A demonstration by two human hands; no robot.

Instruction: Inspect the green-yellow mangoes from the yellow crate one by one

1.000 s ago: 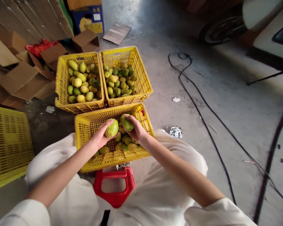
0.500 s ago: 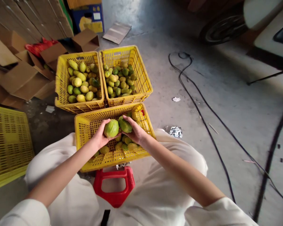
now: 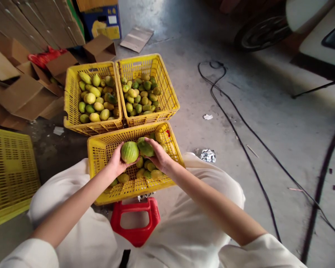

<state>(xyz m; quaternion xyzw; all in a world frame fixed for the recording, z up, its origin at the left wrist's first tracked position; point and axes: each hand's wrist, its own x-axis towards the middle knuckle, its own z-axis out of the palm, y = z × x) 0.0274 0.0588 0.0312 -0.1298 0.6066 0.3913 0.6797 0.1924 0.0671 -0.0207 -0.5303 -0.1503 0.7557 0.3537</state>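
Green fruit (image 3: 129,152): round, streaked, in left hand (image 3: 117,160).

Scuffed grey floor (image 3: 184,74), dim uneven light

dim overall | pale glare, far floor (image 3: 147,16) | wheel (image 3: 261,33) shadowed | edges stretched

Left hand (image 3: 117,160): cupped and gripping, thumb raised along the left, fingers curled underneath
Right hand (image 3: 160,156): gripping from the right, thumb uppermost and pointing left
Left forearm (image 3: 75,203): bare, slanting far and right
Right forearm (image 3: 212,203): bare, slanting far and left
Wrists: nearly straight, drawn toward each other
Knees: bent, spread left and right
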